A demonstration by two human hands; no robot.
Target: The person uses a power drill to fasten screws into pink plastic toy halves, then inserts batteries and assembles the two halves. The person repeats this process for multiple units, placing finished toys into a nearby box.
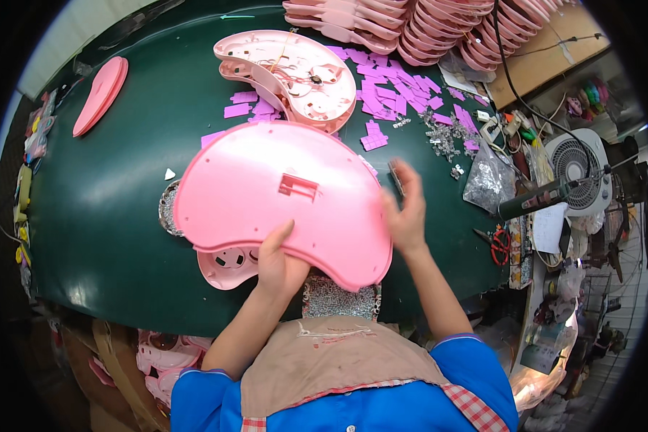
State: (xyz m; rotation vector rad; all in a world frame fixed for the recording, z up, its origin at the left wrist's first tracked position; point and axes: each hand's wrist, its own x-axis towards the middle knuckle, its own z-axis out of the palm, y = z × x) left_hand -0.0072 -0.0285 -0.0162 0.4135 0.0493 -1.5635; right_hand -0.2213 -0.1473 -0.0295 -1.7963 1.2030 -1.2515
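Note:
A large pink kidney-shaped plastic shell [245,180] lies tilted in front of me, its smooth side up, with a rectangular slot near its middle. My left hand [281,266] grips its lower edge, thumb on top and fingers hidden beneath. At the shell's right edge is my right hand [407,209], slightly blurred, with thumb and fingers apart. A small dark piece [395,178] shows beside its fingers; whether the hand touches it I cannot make out. Under the shell, another pink part [223,270] with round openings sticks out. Beyond it sits an open pink housing [317,79] with thin wires inside.
Purple flat pieces [381,90] are strewn over the green table [101,216]. Small clear parts [445,137] and a plastic bag [488,176] lie at right, near red-handled scissors [500,245] and a white fan [576,169]. Stacked pink shells [353,21] stand far back; others [101,97] lie far left.

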